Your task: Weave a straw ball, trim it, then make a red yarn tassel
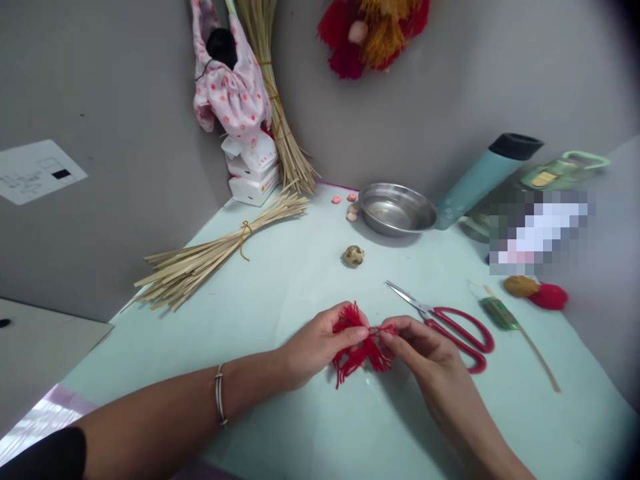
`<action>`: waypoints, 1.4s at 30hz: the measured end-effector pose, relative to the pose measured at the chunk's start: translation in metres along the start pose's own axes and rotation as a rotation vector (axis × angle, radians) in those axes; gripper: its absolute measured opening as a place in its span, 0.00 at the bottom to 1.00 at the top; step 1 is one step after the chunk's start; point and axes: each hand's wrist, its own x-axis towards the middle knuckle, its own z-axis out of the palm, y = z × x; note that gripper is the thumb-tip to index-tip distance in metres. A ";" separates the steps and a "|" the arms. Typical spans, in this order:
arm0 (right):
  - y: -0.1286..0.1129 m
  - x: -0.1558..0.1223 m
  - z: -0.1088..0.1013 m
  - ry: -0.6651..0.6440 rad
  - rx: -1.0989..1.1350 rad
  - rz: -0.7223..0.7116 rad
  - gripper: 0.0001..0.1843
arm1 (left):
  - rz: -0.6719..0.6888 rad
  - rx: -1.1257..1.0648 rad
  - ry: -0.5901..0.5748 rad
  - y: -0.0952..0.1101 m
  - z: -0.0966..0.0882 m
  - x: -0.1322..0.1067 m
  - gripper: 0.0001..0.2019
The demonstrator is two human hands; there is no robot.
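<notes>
A red yarn tassel (367, 353) with loose, spread strands is between my two hands, above the pale green tabletop (280, 413). My left hand (325, 347) pinches its gathered middle between thumb and fingers. On the other side, my right hand (420, 347) closes thumb and fingertips on red yarn strands at the tassel's right. Scissors with red handles (445, 323) lie just beyond my right hand, which covers part of them. A speckled brown, egg-like ball (353, 256) sits behind the tassel.
A tied straw bundle (215, 257) lies at the left. A metal bowl (397, 210), small pink pieces (337, 199), a leaning teal tumbler (483, 177) and white boxes (253, 173) stand at the back. Yarn balls (550, 297) and a green packet (499, 313) lie at the right.
</notes>
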 end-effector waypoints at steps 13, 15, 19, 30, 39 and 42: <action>0.001 0.002 0.003 -0.018 0.077 0.054 0.14 | -0.088 -0.014 -0.016 0.001 0.002 -0.001 0.16; -0.001 0.001 0.002 -0.016 0.096 0.059 0.13 | -0.090 -0.004 -0.025 0.000 0.001 0.000 0.16; -0.005 0.000 0.001 0.000 0.167 0.051 0.15 | -0.106 0.023 0.000 0.000 0.000 0.000 0.15; -0.004 -0.004 0.002 0.118 -0.060 -0.093 0.14 | -0.136 0.030 0.030 0.001 0.001 0.000 0.13; -0.007 -0.002 0.002 -0.049 0.066 0.020 0.14 | -0.107 0.039 0.005 -0.001 0.000 0.000 0.13; -0.008 -0.001 -0.002 -0.031 0.151 0.036 0.14 | -0.128 0.047 -0.018 -0.002 -0.001 0.001 0.14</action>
